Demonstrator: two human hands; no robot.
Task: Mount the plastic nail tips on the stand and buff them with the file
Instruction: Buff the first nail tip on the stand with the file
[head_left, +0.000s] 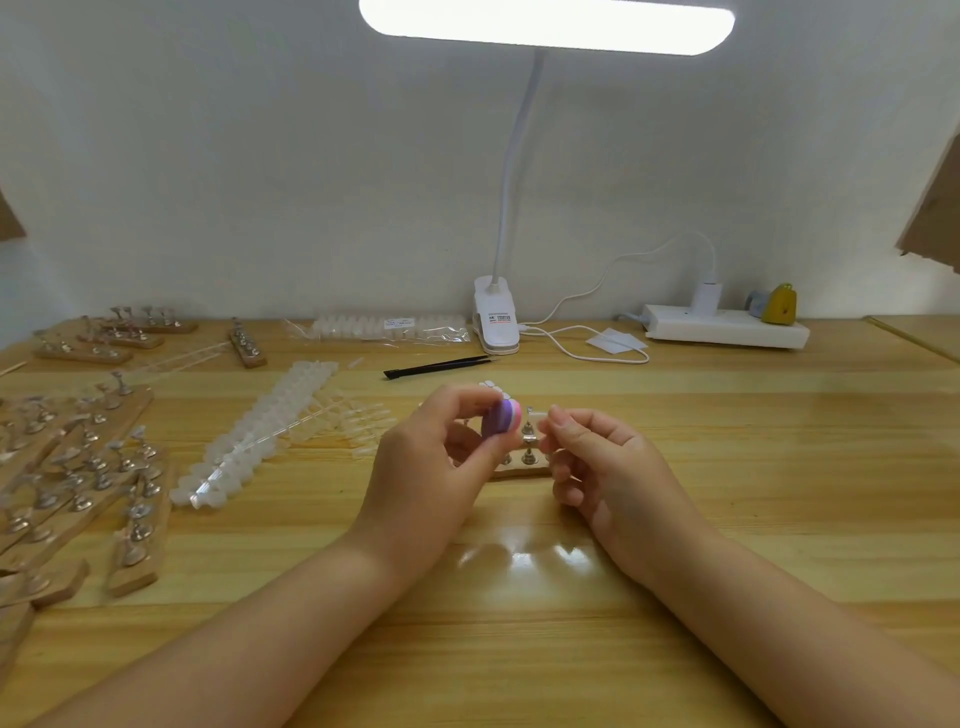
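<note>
Purple-and-pink, the rounded buffing file (501, 418) sat pinched between the thumb and curled fingers of the left hand (436, 457), raised just above the small wooden stand with metal pegs (524, 460) at the middle of the pale wooden table (727, 467). Beside it the right hand (602, 467) pinched a clear plastic nail tip (540, 415) between thumb and forefinger, close to the file's edge over the stand. Strips of clear nail tips (249, 441) lay left of centre, spare wooden stands (78, 467) crowded the left edge, and black tweezers (439, 367) rested behind the hands. A white clip lamp (496, 317) and white power strip (727, 330) stood along the far edge.
</note>
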